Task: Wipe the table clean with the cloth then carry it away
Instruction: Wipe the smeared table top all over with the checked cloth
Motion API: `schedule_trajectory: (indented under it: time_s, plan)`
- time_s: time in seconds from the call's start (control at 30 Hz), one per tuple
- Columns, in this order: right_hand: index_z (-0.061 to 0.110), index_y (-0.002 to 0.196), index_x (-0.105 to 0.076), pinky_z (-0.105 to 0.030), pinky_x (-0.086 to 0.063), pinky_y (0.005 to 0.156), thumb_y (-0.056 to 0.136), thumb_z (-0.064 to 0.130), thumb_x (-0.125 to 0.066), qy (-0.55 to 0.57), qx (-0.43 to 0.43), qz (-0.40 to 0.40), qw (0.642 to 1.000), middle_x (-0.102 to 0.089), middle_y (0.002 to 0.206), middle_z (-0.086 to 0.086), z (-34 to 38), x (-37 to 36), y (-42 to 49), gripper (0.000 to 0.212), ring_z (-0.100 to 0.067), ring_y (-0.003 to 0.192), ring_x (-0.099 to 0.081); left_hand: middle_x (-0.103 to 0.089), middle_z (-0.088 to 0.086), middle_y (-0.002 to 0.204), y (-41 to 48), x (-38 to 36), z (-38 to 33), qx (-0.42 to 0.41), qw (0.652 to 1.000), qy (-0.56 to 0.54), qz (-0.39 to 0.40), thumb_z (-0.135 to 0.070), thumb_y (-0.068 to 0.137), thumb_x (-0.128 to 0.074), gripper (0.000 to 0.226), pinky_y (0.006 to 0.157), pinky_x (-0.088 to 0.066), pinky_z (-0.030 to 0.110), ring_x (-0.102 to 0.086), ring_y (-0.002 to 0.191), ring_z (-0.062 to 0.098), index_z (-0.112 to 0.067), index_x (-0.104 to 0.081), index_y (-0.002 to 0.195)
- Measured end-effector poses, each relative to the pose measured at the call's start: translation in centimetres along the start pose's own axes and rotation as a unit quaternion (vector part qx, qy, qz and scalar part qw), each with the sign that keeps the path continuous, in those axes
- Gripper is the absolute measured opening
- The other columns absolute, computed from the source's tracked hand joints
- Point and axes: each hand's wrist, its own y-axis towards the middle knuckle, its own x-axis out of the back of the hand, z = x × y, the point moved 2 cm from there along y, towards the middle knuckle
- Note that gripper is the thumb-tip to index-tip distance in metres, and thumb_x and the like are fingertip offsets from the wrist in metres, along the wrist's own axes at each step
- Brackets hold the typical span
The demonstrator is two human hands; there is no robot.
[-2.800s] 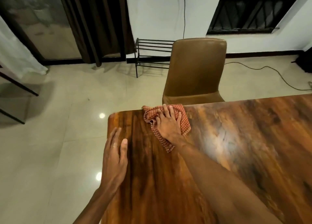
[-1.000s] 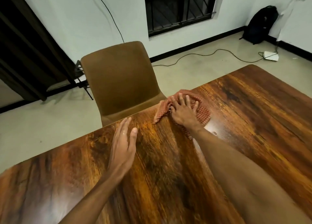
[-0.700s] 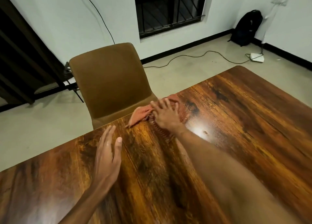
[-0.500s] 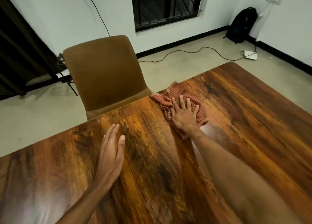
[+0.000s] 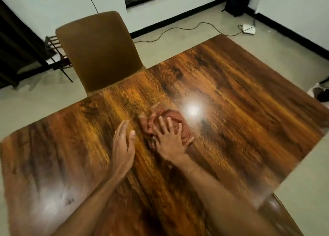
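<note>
Glossy dark wood-grain table (image 5: 231,100): our right hand (image 5: 169,139), fingers spread, presses the soft red checked cloth (image 5: 175,117); left hand (image 5: 122,145) rests flat, released. Limp, light; we'd bunch its middle.

A dark wood-grain finish is shown on the table (image 5: 231,96), glossy enough that a bright glare is thrown back. A red checked woven fabric is seen in the cloth (image 5: 179,129), blurred. The chair (image 5: 96,52) is covered in smooth brown leather-like material.
</note>
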Motion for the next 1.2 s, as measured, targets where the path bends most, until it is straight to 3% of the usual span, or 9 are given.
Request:
schedule_trajectory:
  time_s: [0.13,0.33,0.4,0.57,0.67,0.9,1.0,1.07,1.2]
  plan:
    - [0.041,0.165,-0.006,-0.071,0.007,0.121,0.107,0.056,-0.016,-0.016,0.145,0.024,0.989,0.004,0.175,0.003,6.3,-3.3,-6.8,0.060,-0.031,0.161,0.005,-0.036,-0.002,0.161,-4.7,2.4,1.2,0.004,1.000,0.004,-0.003,-0.048,0.106,-0.031,0.055,0.120,-0.025,0.035,-0.032,0.148,0.013,-0.021,-0.038,0.153]
    - [0.040,0.164,0.006,-0.070,0.003,0.123,0.111,0.047,-0.022,-0.017,-0.129,-0.005,0.991,0.018,0.173,0.002,-2.4,-0.7,-10.9,0.061,-0.029,0.159,0.016,-0.033,-0.006,0.163,-11.8,6.3,3.2,0.015,1.000,-0.021,-0.005,-0.059,0.102,-0.026,0.063,0.122,-0.023,0.034,-0.026,0.150,0.008,-0.026,-0.037,0.154]
    - [0.039,0.164,0.008,-0.071,0.006,0.122,0.110,0.049,-0.019,-0.006,-0.151,0.004,0.988,0.020,0.173,0.000,-0.5,-1.2,-12.1,0.061,-0.032,0.158,0.018,-0.032,-0.008,0.163,-13.5,7.0,3.4,0.016,1.000,-0.022,-0.003,-0.060,0.102,-0.026,0.062,0.121,-0.023,0.034,-0.026,0.150,0.008,-0.028,-0.036,0.155]
    - [0.040,0.164,0.005,-0.072,0.009,0.120,0.105,0.059,-0.009,-0.015,0.068,0.065,0.995,0.019,0.173,0.001,11.1,-6.5,-18.5,0.064,-0.033,0.158,0.017,-0.032,-0.008,0.162,-17.2,8.1,3.0,0.020,1.000,-0.019,0.000,-0.068,0.100,-0.021,0.069,0.119,-0.025,0.034,-0.028,0.149,0.008,-0.029,-0.035,0.155]
    - [0.045,0.163,0.004,-0.068,0.011,0.121,0.108,0.056,-0.012,-0.025,0.120,0.050,0.991,0.015,0.174,0.007,9.8,-7.1,-20.9,0.059,-0.028,0.160,0.015,-0.033,-0.006,0.162,-18.7,7.6,2.6,0.024,0.999,-0.024,-0.009,-0.063,0.102,-0.024,0.065,0.123,-0.027,0.043,-0.030,0.149,0.011,-0.026,-0.035,0.155]
    - [0.041,0.163,0.009,-0.070,0.002,0.123,0.110,0.049,-0.023,-0.007,-0.137,-0.002,0.991,0.021,0.172,0.002,-8.3,-1.6,-21.7,0.063,-0.027,0.159,0.016,-0.031,-0.006,0.163,-22.1,4.4,0.6,0.047,0.998,-0.036,0.006,-0.058,0.101,-0.026,0.064,0.124,-0.023,0.047,-0.025,0.150,0.009,-0.025,-0.035,0.155]
    - [0.040,0.164,0.008,-0.072,0.005,0.122,0.109,0.051,-0.021,0.008,-0.166,0.004,0.986,0.018,0.173,-0.001,-8.3,-2.0,-22.7,0.063,-0.031,0.159,0.015,-0.030,-0.006,0.163,-23.6,3.1,-0.8,0.063,0.997,-0.032,0.008,-0.053,0.102,-0.028,0.060,0.124,-0.023,0.049,-0.024,0.151,0.010,-0.024,-0.035,0.155]
    - [0.040,0.163,0.011,-0.071,0.008,0.121,0.107,0.056,-0.017,-0.002,-0.119,0.020,0.993,0.021,0.171,-0.002,-4.4,-3.7,-23.7,0.065,-0.033,0.158,0.016,-0.030,-0.005,0.163,-24.2,2.7,-1.3,0.067,0.997,-0.022,0.003,-0.051,0.103,-0.029,0.059,0.124,-0.025,0.047,-0.025,0.150,0.010,-0.024,-0.035,0.155]
    - [0.042,0.164,0.006,-0.071,0.001,0.123,0.104,0.059,-0.013,-0.027,0.094,0.043,0.994,0.016,0.173,0.001,2.0,-7.4,-27.5,0.065,-0.031,0.159,0.013,-0.030,-0.006,0.164,-26.0,2.9,-1.3,0.089,0.996,0.003,-0.022,-0.056,0.103,-0.026,0.061,0.123,-0.024,0.043,-0.027,0.149,0.010,-0.026,-0.035,0.155]
